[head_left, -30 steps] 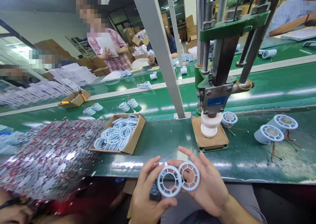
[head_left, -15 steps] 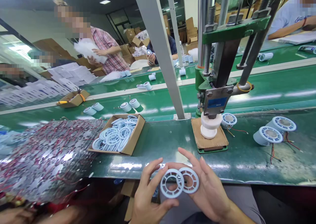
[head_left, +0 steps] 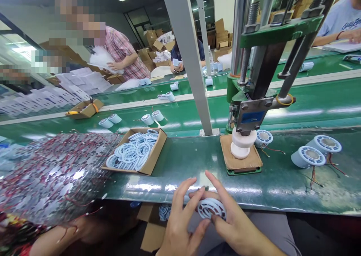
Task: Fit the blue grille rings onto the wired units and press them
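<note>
Between my two hands are light blue spoked plastic rings [head_left: 210, 207], seen tilted and overlapping; I cannot tell exactly how many there are. My right hand [head_left: 235, 220] grips them, its thumb across the near edge and its index finger stretched forward. The fingertips and thumb of my left hand [head_left: 183, 218] close on the rings' left edge. Beyond the hands, a green hand press [head_left: 254, 98] stands on the bench, its white plunger [head_left: 242, 141] down over a brown cardboard pad [head_left: 227, 154].
A cardboard box [head_left: 153, 158] of similar rings stands left of the press. Blue cylindrical motor housings [head_left: 307, 156] with wires stand at right. Metal parts with red wires [head_left: 64, 173] cover the left side. A grey post [head_left: 194, 60] rises behind. Co-workers sit and stand across the green conveyor [head_left: 180, 113].
The two rings, held side by side facing me before, are now tilted flatter and brought together. My left hand has shifted right, closer to my right hand. The view has turned slightly.
</note>
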### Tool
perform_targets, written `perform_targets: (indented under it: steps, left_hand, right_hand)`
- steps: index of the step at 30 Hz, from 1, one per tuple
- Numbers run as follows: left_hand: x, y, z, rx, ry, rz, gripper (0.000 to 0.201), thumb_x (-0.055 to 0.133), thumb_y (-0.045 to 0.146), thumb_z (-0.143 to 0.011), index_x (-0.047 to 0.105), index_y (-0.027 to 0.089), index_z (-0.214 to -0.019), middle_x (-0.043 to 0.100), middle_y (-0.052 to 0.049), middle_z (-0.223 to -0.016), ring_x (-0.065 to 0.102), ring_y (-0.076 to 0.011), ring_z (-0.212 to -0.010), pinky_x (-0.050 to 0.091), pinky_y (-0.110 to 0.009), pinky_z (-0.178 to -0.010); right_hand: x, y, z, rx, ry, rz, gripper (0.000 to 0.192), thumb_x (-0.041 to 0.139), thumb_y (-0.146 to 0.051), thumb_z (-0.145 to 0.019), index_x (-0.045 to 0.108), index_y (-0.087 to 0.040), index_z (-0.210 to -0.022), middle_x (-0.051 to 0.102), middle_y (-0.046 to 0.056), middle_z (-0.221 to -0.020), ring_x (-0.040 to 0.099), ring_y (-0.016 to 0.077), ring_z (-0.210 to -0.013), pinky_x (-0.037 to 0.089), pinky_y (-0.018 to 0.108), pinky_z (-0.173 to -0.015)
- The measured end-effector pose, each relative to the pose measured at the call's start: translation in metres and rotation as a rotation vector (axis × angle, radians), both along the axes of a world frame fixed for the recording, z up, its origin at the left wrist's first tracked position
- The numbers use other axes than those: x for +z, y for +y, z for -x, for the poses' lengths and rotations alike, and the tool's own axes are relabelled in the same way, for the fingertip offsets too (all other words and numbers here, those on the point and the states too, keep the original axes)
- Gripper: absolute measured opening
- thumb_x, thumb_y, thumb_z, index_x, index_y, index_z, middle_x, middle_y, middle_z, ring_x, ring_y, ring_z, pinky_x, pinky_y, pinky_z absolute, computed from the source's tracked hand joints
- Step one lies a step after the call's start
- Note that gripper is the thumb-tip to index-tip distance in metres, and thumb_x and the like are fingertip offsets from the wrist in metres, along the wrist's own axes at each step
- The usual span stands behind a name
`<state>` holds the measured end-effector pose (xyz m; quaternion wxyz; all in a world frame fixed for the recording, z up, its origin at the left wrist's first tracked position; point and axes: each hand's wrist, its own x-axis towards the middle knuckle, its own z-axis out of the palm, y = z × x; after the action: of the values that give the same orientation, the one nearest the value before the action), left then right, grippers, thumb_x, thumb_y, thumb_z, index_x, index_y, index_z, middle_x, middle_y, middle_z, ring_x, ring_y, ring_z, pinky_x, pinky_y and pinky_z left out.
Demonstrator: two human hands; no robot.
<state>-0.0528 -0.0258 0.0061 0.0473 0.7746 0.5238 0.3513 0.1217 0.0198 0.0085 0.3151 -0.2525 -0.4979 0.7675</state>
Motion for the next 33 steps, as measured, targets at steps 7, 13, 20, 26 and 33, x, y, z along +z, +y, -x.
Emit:
perform_targets:
  steps: [7, 13, 20, 26, 33]
  left_hand:
    - [0.007, 0.006, -0.019, -0.030, -0.267, 0.064, 0.010, 0.060, 0.026, -0.095, 0.067, 0.024, -0.100, 0.067, -0.009, -0.117, 0.062, -0.0250, -0.116, 0.050, -0.038, -0.101]
    - [0.001, 0.002, -0.034, 0.123, -0.720, 0.178, 0.020, 0.061, 0.037, -0.093, 0.061, 0.021, -0.082, 0.061, -0.002, -0.077, 0.061, -0.0175, -0.072, 0.051, -0.026, -0.066]
    - [0.012, 0.002, -0.041, 0.236, -0.898, 0.416, 0.036, 0.065, 0.052, -0.087, 0.060, 0.019, -0.074, 0.056, 0.000, -0.069, 0.053, -0.0154, -0.066, 0.042, -0.025, -0.063]
    - [0.008, 0.008, -0.032, 0.258, -0.821, 0.495, 0.047, 0.062, 0.056, -0.087, 0.050, 0.019, -0.062, 0.042, 0.004, -0.060, 0.040, -0.0119, -0.057, 0.034, -0.023, -0.054]
    - [0.007, 0.019, -0.036, 0.322, -0.807, 0.527, 0.062, 0.053, 0.071, -0.084, 0.035, 0.022, -0.052, 0.032, 0.005, -0.051, 0.030, -0.0102, -0.049, 0.029, -0.023, -0.047]
  right_hand:
    - [-0.005, -0.001, 0.004, -0.054, -0.052, -0.105, 0.082, 0.052, -0.006, -0.081, 0.026, -0.023, -0.156, 0.049, 0.011, -0.148, 0.050, 0.0179, -0.136, 0.035, 0.035, -0.117]
    - [-0.018, -0.003, 0.004, -0.321, -0.268, -0.299, 0.023, 0.067, -0.040, -0.087, 0.073, -0.018, -0.090, 0.072, 0.007, -0.083, 0.065, 0.0180, -0.075, 0.051, 0.027, -0.072]
    - [-0.021, -0.001, -0.001, -0.248, -0.284, -0.241, 0.030, 0.066, -0.044, -0.088, 0.073, -0.019, -0.103, 0.070, 0.005, -0.084, 0.061, 0.0156, -0.070, 0.045, 0.023, -0.064]
    - [-0.017, 0.003, -0.003, -0.150, -0.288, -0.365, 0.025, 0.062, -0.040, -0.092, 0.071, -0.018, -0.085, 0.057, 0.000, -0.069, 0.047, 0.0120, -0.065, 0.036, 0.022, -0.061]
    - [-0.018, -0.002, -0.002, -0.121, -0.282, -0.281, 0.027, 0.064, -0.043, -0.090, 0.071, -0.017, -0.085, 0.060, 0.002, -0.073, 0.048, 0.0127, -0.065, 0.037, 0.023, -0.062]
